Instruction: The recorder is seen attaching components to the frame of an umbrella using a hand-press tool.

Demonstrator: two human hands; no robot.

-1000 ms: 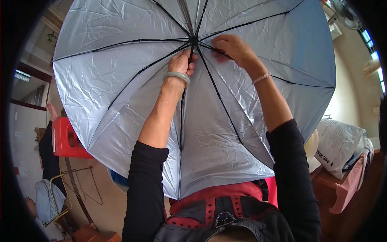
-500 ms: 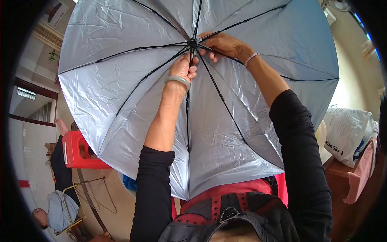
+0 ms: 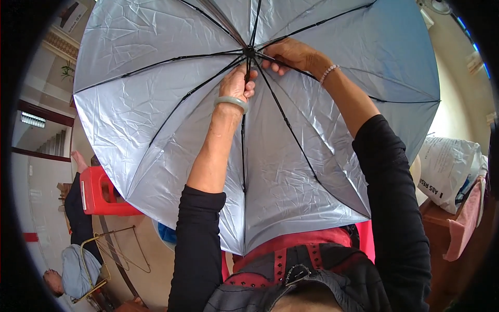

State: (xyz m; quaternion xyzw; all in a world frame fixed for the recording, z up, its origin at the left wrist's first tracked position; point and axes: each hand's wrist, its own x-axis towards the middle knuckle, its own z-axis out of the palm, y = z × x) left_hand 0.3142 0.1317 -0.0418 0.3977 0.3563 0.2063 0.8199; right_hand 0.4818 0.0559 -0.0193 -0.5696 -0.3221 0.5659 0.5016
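"Umbrella (image 3: 291, 208) first: where is it?"

"Spread open in front of the person, its silvery underside facing us, its near edge at the waist. Black ribs (image 3: 285, 118) fan out from the hub (image 3: 249, 52)."

"And the hands?"

"The left hand (image 3: 235, 85), with a pale bangle (image 3: 232, 100) at the wrist, is wrapped round a black part of the frame just below the hub. The right hand (image 3: 293, 54) is beside the hub, fingers curled among the ribs; I can't tell whether it grips one."

"Any writing?"

"On the white plastic bag (image 3: 449, 156) at the right: dark print, one line heavy and running aslant, the rest too small to make out. A poster (image 3: 71, 15) at the upper left has small writing I can't read."

"What's around?"

"The bag sits at the near edge of a wooden table (image 3: 438, 209), and a pink cloth (image 3: 464, 236) hangs over that edge. To the left is a red plastic stool (image 3: 96, 192), with another person's dark-trousered leg (image 3: 80, 218) beside it."

"Anything in the way?"

"The canopy hides most of the floor, part of the stool, and part of something blue (image 3: 167, 233) below its left edge."
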